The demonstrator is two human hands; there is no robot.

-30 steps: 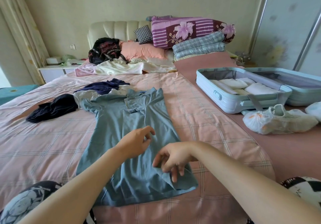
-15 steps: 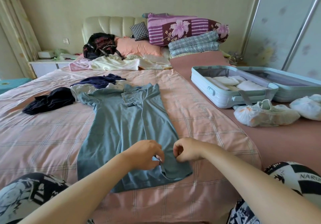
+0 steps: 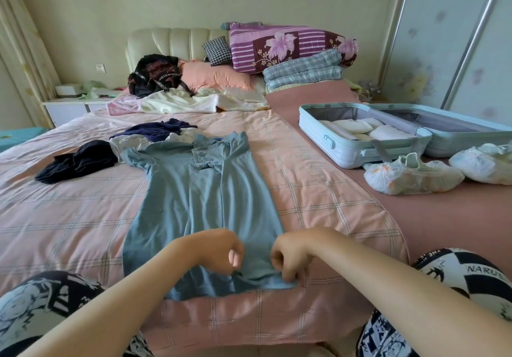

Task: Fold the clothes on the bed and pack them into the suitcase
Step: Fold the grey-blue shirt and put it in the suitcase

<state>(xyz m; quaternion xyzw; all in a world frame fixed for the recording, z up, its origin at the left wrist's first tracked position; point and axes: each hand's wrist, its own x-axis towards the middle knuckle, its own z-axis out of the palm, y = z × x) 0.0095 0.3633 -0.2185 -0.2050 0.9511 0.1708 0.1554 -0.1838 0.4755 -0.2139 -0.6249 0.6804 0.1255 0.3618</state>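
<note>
Nearest me, both forearms reach out over the foot of the bed (image 3: 69,218). Left hand (image 3: 219,251): knuckles up, fingers curled down onto the hem end of the blue garment (image 3: 205,204), with cloth bunched beneath it. I read it as gripping the fabric. Right hand (image 3: 291,258): knuckles up too, fingers curled under, pinching the hem at its right corner. A strip of blue shows between the two hands. The garment lies flat and lengthwise on the pink checked cover, hem toward me and collar away. Its right side is folded in along a long crease and its left sleeve sticks out. By the collar is an unfolded heap: a black piece (image 3: 77,161) and a navy piece (image 3: 155,129) on something pale. Off to the right, a bagged shoe (image 3: 410,175) and a second bag (image 3: 482,162) lie just in front of the suitcase (image 3: 343,150), which is open on the plain pink sheet. Its near half holds folded white clothes (image 3: 360,130) side by side. The far half shows grey lining, and I cannot tell what is in it. At the headboard are a black backpack (image 3: 155,76), a pink pillow (image 3: 219,78) and stacked quilts (image 3: 277,46). Half a second ago the hands were almost knuckle to knuckle at the crease; now they are parted, the right one out at the corner. A second ago both were looser over the cloth. The garment, heap and suitcase have not moved.
</note>
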